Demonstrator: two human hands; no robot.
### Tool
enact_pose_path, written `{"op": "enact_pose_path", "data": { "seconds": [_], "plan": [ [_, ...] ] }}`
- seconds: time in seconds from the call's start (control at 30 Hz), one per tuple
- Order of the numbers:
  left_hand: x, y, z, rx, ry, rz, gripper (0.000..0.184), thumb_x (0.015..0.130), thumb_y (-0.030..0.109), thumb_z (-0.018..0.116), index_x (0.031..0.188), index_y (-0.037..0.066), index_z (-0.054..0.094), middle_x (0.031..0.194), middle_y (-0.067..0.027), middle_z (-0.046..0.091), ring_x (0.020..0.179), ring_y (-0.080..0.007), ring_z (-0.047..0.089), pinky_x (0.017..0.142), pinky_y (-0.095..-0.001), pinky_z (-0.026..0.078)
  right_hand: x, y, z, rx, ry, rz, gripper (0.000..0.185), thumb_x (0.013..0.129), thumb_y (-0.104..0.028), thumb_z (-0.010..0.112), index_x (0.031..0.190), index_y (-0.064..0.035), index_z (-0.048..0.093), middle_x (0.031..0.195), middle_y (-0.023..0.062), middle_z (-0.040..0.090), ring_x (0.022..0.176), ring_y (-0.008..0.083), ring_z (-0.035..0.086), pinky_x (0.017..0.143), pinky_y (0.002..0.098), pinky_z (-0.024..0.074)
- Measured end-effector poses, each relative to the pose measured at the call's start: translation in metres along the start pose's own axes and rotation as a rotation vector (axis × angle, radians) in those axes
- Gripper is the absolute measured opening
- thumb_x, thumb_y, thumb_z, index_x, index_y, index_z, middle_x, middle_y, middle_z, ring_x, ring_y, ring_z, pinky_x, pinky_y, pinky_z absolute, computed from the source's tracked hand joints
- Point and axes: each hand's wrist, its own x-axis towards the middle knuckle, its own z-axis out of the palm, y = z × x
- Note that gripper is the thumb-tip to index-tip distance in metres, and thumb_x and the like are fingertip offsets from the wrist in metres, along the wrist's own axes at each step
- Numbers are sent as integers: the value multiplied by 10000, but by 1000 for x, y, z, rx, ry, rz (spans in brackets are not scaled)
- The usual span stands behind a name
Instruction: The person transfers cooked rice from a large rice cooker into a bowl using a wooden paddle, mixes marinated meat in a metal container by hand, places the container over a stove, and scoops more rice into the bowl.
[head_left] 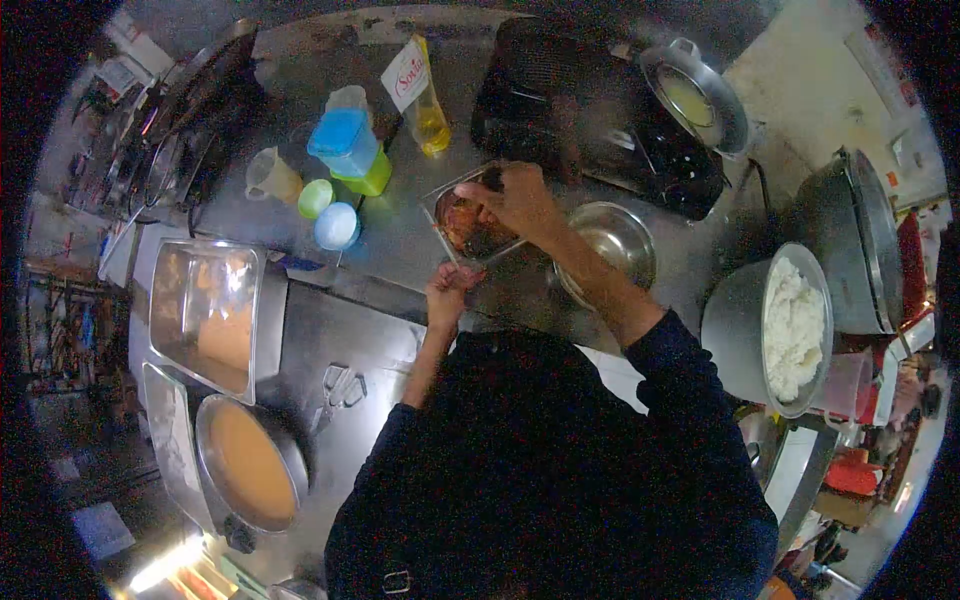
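Fingers (472, 190) over clear container (437, 226); reddish-brown, dark-patched food (464, 222).

The right hand's fingertips (500, 195) blur over the tray of reddish food (470, 220), hiding part of it. The bottle's (431, 120) smaller lettering is too small to read. At the bottom edge, the dark clothing (550, 470) is cut off.

counter (378, 345): steel | oil bottle (432, 118): beside blue-lidded tub (346, 142) | green cup (316, 199): near light-blue cup (337, 227) | looped metal utensil (341, 388): near round bowl (296, 455), orange liquid inside | large pot (735, 318): white food inside | black appliance (520, 105): beside metal pan (735, 118)
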Motion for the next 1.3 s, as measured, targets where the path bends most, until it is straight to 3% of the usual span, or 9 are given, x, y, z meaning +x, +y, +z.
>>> {"op": "enact_pose_path", "data": {
  "seconds": [0.13, 0.27, 0.37, 0.43, 0.5, 0.8, 1.07, 1.2, 1.3],
  "plan": [
    [1, 1, 1, 228, 35, -67, 90, 819, 115, 557, 771, 58, 507, 736, -13, 573, 622, -96, 498, 593, -237, 434, -6, 17, 22, -4, 44, -114, 423, 737, -399, 623, 679, 20, 607, 596, 178, 575, 473, 241, 581, 502, 333, 462],
    [-1, -2, -5, 238, 11, -37, 107, 791, 139, 588, 778, 60, 515, 723, -9, 580, 575, -81, 475, 533, -229, 418, -16, 89, 88, 91, 123, 163, 410, 761, -372, 610, 657, 24, 605, 553, 181, 554, 470, 233, 576, 473, 346, 453],
    [8, -18, -19, 321, -21, 61, 123, 770, 152, 607, 767, 71, 514, 723, -6, 579, 572, -79, 473, 514, -233, 410, -23, 84, 56, -379, 186, -216, 416, 771, -379, 597, 658, 21, 609, 523, 180, 538, 495, 247, 579, 484, 360, 453],
    [11, -20, -22, 315, -30, 67, 116, 768, 146, 605, 760, 74, 514, 731, -8, 579, 584, -82, 481, 521, -236, 414, -6, 51, 20, -428, -56, -178, 430, 754, -421, 592, 752, 9, 603, 640, 186, 548, 586, 285, 571, 558, 382, 447],
    [5, -14, -17, 201, -47, -18, 91, 777, 124, 588, 757, 72, 516, 744, -14, 580, 609, -88, 500, 541, -241, 427, 6, 27, 7, -53, -532, 405, 532, 715, -491, 592, 940, -9, 587, 893, 200, 579, 750, 349, 553, 687, 419, 430],
    [-2, 3, 0, 193, 44, -22, 73, 806, 62, 547, 745, 54, 509, 757, -26, 578, 685, -102, 538, 615, -245, 439, -50, 25, 40, 113, -126, -205, 347, 847, -373, 444, 898, -84, 630, 906, 111, 608, 907, 288, 553, 820, 357, 431],
    [-2, 12, 4, 157, 24, -54, 152, 811, 119, 577, 720, 74, 464, 736, -11, 573, 638, -75, 502, 565, -215, 403, -50, 20, 24, 141, -36, -99, 221, 826, -246, 515, 883, -53, 607, 848, 119, 608, 806, 264, 590, 665, 356, 486],
    [3, -6, -3, 77, 12, 38, 118, 801, 83, 576, 737, 71, 478, 727, 0, 574, 637, -73, 510, 571, -206, 407, -40, 33, 23, -194, 166, -518, 233, 836, -241, 519, 863, -24, 598, 806, 121, 607, 603, 200, 611, 532, 306, 494],
    [1, 2, -3, 197, 58, -93, 65, 792, 31, 547, 759, 53, 495, 745, -14, 579, 685, -97, 543, 627, -228, 442, -42, 26, 23, 71, 78, -163, 220, 827, -240, 544, 844, -27, 594, 758, 109, 606, 512, 154, 594, 503, 263, 487]
  ]
}}
